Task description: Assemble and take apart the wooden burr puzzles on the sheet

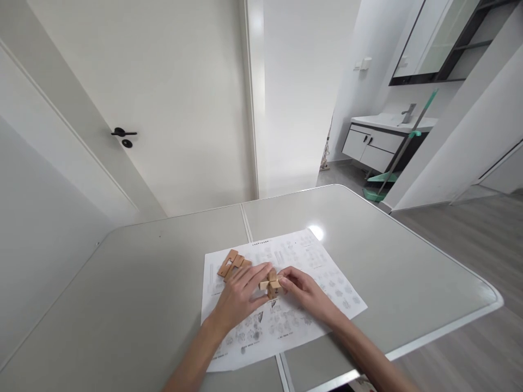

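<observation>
Between my two hands sits a small wooden burr puzzle (pixel 273 284) of crossed, notched sticks, with a dark "2" marked on one face. My left hand (pixel 244 291) grips it from the left, thumb below and fingers over the top. From the right, my right hand (pixel 300 288) pinches one of its stick ends between thumb and fingers. Several loose notched wooden pieces (pixel 232 263) lie beyond my left fingers, partly hidden by them. Under everything is a white instruction sheet (pixel 327 277) printed with grey diagrams.
The sheet lies on a grey folding table (pixel 388 272) with a pale metal rim and a seam down its middle. A closed door (pixel 183 109) stands behind it. Further right are a washbasin cabinet (pixel 373 144) and a green broom with a dustpan (pixel 376 193).
</observation>
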Motion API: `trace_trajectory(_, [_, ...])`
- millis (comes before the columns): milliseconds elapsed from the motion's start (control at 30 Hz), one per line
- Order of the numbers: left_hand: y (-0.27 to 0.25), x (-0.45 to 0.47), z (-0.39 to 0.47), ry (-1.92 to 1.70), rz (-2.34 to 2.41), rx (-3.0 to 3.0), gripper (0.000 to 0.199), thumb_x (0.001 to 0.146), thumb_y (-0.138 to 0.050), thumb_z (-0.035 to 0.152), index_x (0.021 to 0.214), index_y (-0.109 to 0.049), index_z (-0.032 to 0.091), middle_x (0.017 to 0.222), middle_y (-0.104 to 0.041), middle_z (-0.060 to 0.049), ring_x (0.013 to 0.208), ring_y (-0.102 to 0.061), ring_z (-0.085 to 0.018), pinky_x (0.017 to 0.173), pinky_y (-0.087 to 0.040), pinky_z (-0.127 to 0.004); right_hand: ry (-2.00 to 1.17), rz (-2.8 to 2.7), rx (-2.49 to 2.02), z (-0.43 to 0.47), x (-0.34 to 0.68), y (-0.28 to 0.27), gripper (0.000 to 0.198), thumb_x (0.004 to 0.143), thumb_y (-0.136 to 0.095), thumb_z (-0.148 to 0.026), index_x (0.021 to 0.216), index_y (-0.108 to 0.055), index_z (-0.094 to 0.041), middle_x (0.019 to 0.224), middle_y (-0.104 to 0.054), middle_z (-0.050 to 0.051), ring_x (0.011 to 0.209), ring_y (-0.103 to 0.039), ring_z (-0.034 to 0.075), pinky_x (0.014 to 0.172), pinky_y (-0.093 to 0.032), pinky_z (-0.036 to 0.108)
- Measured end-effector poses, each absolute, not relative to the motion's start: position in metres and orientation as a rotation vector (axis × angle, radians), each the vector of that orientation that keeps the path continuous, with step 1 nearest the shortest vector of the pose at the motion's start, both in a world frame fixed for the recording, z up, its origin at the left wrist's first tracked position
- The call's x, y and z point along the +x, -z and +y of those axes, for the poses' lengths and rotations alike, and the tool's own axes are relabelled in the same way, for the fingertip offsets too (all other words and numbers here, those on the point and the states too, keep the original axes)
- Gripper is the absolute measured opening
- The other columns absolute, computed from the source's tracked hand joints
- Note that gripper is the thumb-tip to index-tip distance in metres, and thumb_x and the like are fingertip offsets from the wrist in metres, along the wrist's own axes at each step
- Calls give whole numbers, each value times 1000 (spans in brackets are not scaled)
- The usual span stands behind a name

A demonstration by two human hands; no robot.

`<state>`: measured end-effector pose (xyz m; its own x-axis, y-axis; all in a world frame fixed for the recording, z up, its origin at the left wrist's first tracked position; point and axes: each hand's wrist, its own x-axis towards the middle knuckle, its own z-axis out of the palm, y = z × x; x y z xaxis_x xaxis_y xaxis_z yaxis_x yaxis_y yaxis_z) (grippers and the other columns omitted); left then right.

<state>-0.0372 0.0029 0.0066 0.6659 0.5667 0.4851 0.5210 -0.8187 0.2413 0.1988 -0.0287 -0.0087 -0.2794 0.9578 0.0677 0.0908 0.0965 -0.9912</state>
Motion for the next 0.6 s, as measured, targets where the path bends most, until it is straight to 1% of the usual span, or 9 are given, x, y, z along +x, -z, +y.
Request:
trace_trajectory(100, [-1, -41, 8, -802, 1201, 2667, 89, 91, -74, 46, 162, -23, 32, 152, -55, -11, 139, -53, -32, 113, -47, -51, -1156, -1504, -1168, -18, 201, 10, 41, 101, -51, -62, 100, -62, -22, 80, -63, 2, 72, -58, 20, 68, -47, 32])
trace_trajectory(133, [1, -43, 10, -809, 1305, 2616, 89, 91, -73, 48, 162, -23, 32, 155, -52, -11, 143, -49, -33, 116, -44, -52, -1104, -1500, -1199, -12, 203, 10, 42, 100, -51, -63, 100, -62, -22, 80, -64, 2, 71, -59, 21, 67, -47, 33])
trace_trajectory(200, [6, -47, 14, -858, 1486, 2526, 81, 93, -70, 48, 159, -27, 32, 156, -49, -12, 146, -43, -35, 118, -39, -55, -955, -1504, -1287, 5, 212, 12, 42, 98, -53, -64, 100, -61, -22, 87, -69, 6, 73, -62, 23, 67, -48, 35])
trace_trajectory(300, [12, -52, 21, -918, 1663, 2434, 71, 92, -69, 49, 153, -37, 29, 155, -47, -13, 144, -42, -36, 118, -37, -57, -758, -1440, -1426, 31, 227, 18, 43, 94, -56, -65, 98, -61, -22, 95, -73, 9, 78, -67, 26, 68, -50, 37])
trace_trajectory(400, [17, -56, 25, -916, 1749, 2396, 72, 87, -71, 53, 147, -43, 25, 154, -47, -15, 144, -41, -38, 117, -36, -59, -609, -1366, -1557, 48, 238, 29, 43, 94, -55, -64, 99, -61, -22, 96, -73, 8, 78, -67, 25, 68, -50, 37])
trace_trajectory(467, [22, -59, 27, -884, 1782, 2377, 72, 86, -72, 54, 145, -45, 23, 154, -46, -16, 143, -41, -39, 116, -37, -60, -537, -1356, -1596, 51, 241, 35, 42, 96, -53, -62, 102, -60, -22, 98, -72, 9, 79, -66, 25, 68, -50, 37])
trace_trajectory(533, [27, -60, 28, -847, 1803, 2345, 69, 88, -69, 53, 145, -44, 22, 154, -45, -17, 142, -42, -39, 115, -38, -60, -439, -1363, -1610, 51, 240, 40, 40, 97, -53, -59, 107, -60, -21, 106, -69, 11, 89, -65, 27, 73, -51, 39])
trace_trajectory(600, [30, -61, 28, -827, 1791, 2321, 66, 92, -64, 52, 146, -42, 22, 154, -46, -17, 141, -44, -38, 114, -39, -59, -310, -1382, -1591, 48, 237, 40, 37, 97, -55, -53, 113, -58, -20, 117, -64, 14, 104, -61, 31, 83, -51, 44])
